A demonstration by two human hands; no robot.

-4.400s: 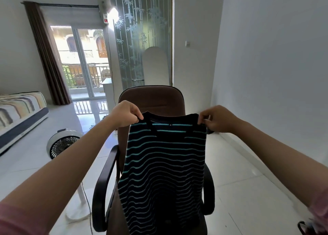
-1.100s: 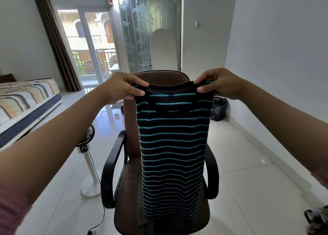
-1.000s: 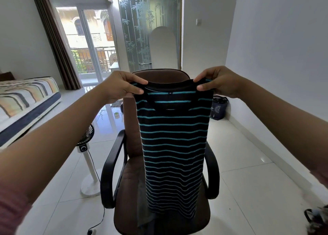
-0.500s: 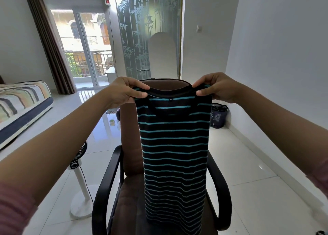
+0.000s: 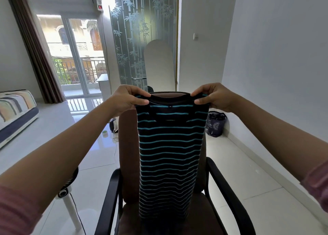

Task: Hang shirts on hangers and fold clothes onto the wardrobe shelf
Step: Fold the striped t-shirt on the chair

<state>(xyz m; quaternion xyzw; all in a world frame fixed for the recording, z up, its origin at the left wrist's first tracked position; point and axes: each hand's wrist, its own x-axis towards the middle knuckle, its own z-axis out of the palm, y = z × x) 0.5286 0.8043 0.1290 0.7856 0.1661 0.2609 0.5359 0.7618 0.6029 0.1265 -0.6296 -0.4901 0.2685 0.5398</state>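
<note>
You've lowered the striped shirt (image 5: 170,146) to the chair (image 5: 127,146) seat — left hand (image 5: 126,100), right hand (image 5: 212,97) pinching its shoulders — ready to fold.

The shirt (image 5: 170,156) is black with thin teal stripes, the chair (image 5: 127,155) brown with black armrests — the bed cover (image 5: 16,105) striped, the curtain (image 5: 35,45) brown.

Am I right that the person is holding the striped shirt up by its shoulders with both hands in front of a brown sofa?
Not quite: it is a brown office chair with black armrests, not a sofa. The head view shows the left hand and right hand pinching the shoulders of the striped shirt before it.
</note>
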